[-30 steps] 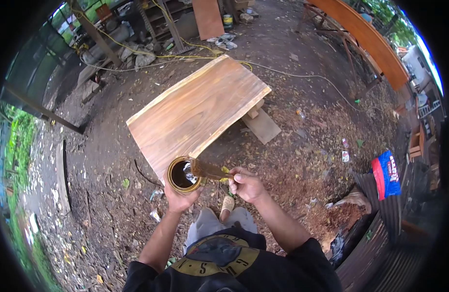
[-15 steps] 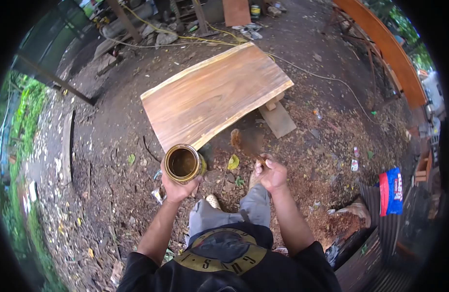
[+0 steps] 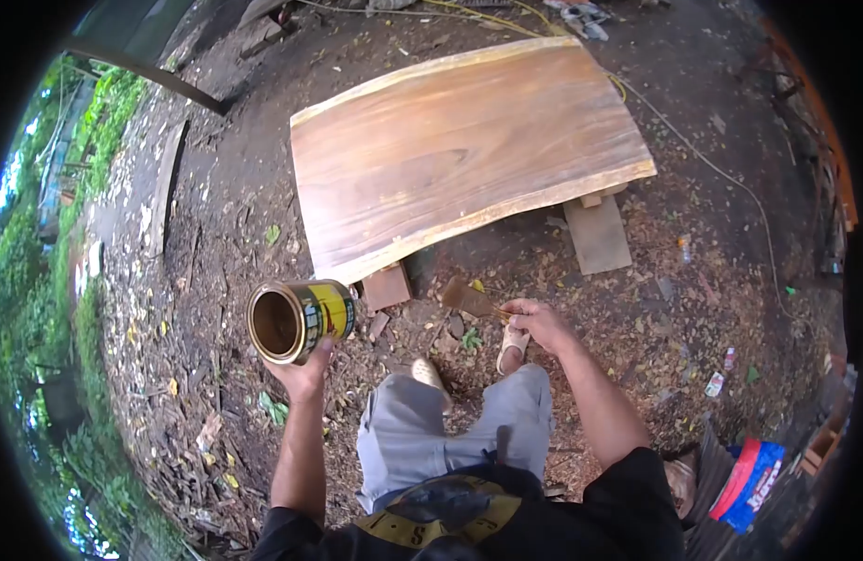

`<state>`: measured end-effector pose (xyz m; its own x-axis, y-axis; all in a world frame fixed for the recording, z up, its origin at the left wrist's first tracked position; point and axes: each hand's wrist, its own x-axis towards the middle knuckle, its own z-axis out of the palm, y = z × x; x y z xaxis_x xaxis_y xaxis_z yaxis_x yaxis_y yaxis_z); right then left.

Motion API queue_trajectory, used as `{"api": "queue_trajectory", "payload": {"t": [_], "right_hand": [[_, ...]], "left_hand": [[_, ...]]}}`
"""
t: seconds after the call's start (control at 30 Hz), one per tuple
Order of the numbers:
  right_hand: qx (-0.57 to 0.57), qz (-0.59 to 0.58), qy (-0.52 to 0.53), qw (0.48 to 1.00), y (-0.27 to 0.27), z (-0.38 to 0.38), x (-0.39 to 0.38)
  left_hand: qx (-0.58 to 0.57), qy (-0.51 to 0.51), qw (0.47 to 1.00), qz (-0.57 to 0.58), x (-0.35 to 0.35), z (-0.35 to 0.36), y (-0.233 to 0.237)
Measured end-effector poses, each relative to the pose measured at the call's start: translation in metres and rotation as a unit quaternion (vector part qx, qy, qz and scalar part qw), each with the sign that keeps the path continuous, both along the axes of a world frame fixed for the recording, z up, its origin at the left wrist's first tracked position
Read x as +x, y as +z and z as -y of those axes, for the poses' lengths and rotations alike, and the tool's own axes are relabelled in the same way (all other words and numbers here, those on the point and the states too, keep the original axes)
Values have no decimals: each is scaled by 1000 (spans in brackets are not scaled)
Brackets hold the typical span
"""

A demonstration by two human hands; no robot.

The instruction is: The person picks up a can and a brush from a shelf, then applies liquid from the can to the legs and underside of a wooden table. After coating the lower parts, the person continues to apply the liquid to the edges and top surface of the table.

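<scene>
My left hand [image 3: 303,376] is wrapped around an open metal can [image 3: 330,310] with a yellow and dark label. The can is tipped with its mouth toward the left, and its inside looks brown. In my right hand [image 3: 536,323] is a brown paintbrush [image 3: 465,296], pinched by its thin handle, with the broad brown end pointing left. Ahead of both hands lies a wide wooden slab [image 3: 469,140] with pale, wavy long edges. The brush is just off the slab's near edge, above the ground.
Blocks and a flat board [image 3: 597,236] show beneath the slab's right side, and a reddish block [image 3: 387,286] under its near left. A plank [image 3: 170,187] lies at left. A cord [image 3: 703,140] crosses the littered ground. A red and blue bag [image 3: 747,484] is at lower right.
The can has moved left and tipped over from nearly upright, so its label now shows. The brush has swung lower, and the view has shifted, bringing the slab higher and farther right.
</scene>
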<state>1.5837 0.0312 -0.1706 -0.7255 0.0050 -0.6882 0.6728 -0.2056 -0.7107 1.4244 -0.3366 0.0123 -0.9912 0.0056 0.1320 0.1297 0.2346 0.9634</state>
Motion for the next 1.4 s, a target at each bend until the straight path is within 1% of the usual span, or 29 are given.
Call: {"api": "queue_trajectory", "payload": {"t": [0.07,0.1,0.13,0.2,0.23,0.33,0.37,0.4,0.47,0.53,0.57,0.6,0.63,0.67,0.73,0.8,0.83,0.93,1.0,1.03,1.13,1.23,1.33,1.4], "right_hand": [[-31,-1,7,999,-73,-2,-8],[-62,23,14,998,-106,-1,-16],[-51,19,24,998,-143,0,-26],[-30,15,47,998,-213,13,-46],[-51,15,34,998,-251,21,-59],[17,-7,53,998,-331,47,-109],[18,-18,54,998,-372,61,-128],[18,-28,54,998,-422,78,-146],[24,-55,44,997,-509,116,-178],[40,-67,28,997,-554,150,-201],[50,-63,23,996,-564,166,-211],[66,-35,21,997,-545,174,-217],[81,-7,21,996,-534,185,-220],[83,-9,-3,996,-549,200,-221],[88,-19,-52,995,-592,232,-229],[93,-10,-56,994,-642,262,-241],[76,-16,-71,994,-684,283,-252],[126,-46,-38,990,-646,288,-254],[230,-76,6,970,-600,276,-257],[267,-107,-6,958,-558,268,-255],[294,-163,-23,942,-508,264,-252],[329,-213,22,920,-432,261,-234],[292,-220,-24,930,-406,266,-235],[227,-217,-37,949,-388,254,-236]], "left_hand": [[-22,18,1000,7,9,0,-26],[-42,42,998,13,13,1,-48],[-9,18,999,32,18,2,-67],[-37,15,999,27,29,3,-108],[-60,-13,998,34,34,10,-131],[-76,-36,996,39,55,31,-221],[-112,-66,991,39,58,40,-248],[-69,-69,992,83,65,43,-273],[-89,-71,990,79,75,61,-330],[-128,-68,985,96,84,86,-382],[-166,-72,981,73,84,95,-404],[-202,-76,975,51,84,102,-422],[-138,-64,986,60,83,95,-433],[-124,-64,989,51,83,100,-447],[-96,-67,993,27,79,108,-468],[-106,-50,993,27,75,107,-473],[-116,-46,992,24,72,108,-473],[-135,-31,990,5,66,112,-472],[-124,-28,992,-4,61,113,-470],[-114,-35,993,-22,58,116,-470],[-85,-31,994,-58,55,126,-477],[-69,-21,997,-17,54,130,-476],[-68,-16,997,-31,49,131,-477],[-79,-8,996,-34,49,138,-482]]}}
